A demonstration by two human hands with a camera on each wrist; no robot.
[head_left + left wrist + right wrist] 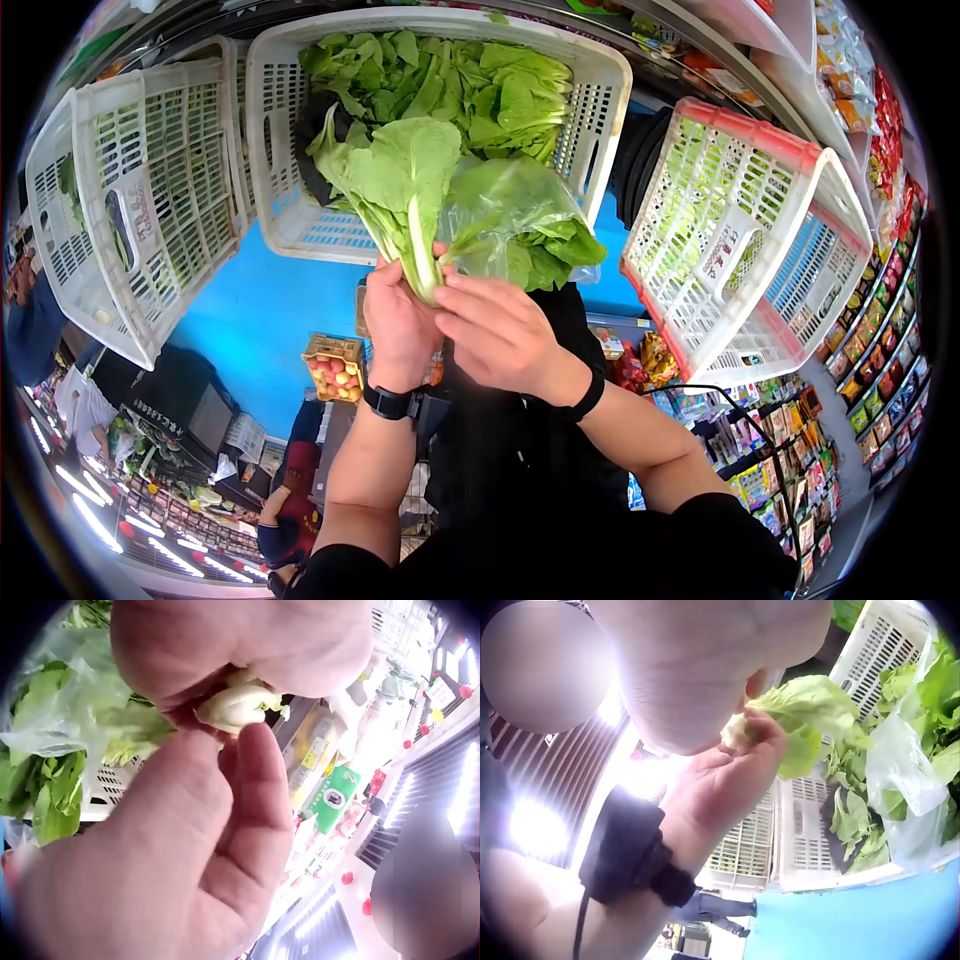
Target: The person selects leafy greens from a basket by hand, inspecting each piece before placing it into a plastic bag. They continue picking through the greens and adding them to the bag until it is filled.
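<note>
A leafy green with a pale stalk [418, 240] stands upright between both hands, its leaves fanned over the crate. The left hand [398, 325] holds its base from the left, fingers curled about it. From the right, the right hand [505, 335] pinches the lower stalk with thumb and fingers. In the left wrist view the cut white base [238, 709] shows between the two hands. A clear plastic bag [490, 215] with leafy greens inside lies just right of the stalk, at the crate's front; whether a hand touches it cannot be told.
A white crate [270, 215] of leafy greens [410, 75] stands ahead. More white crates [150, 200] are at the left, and a red-edged white crate [735, 250] is at the right. Below lie a blue surface [245, 310] and a basket of round fruit [335, 372].
</note>
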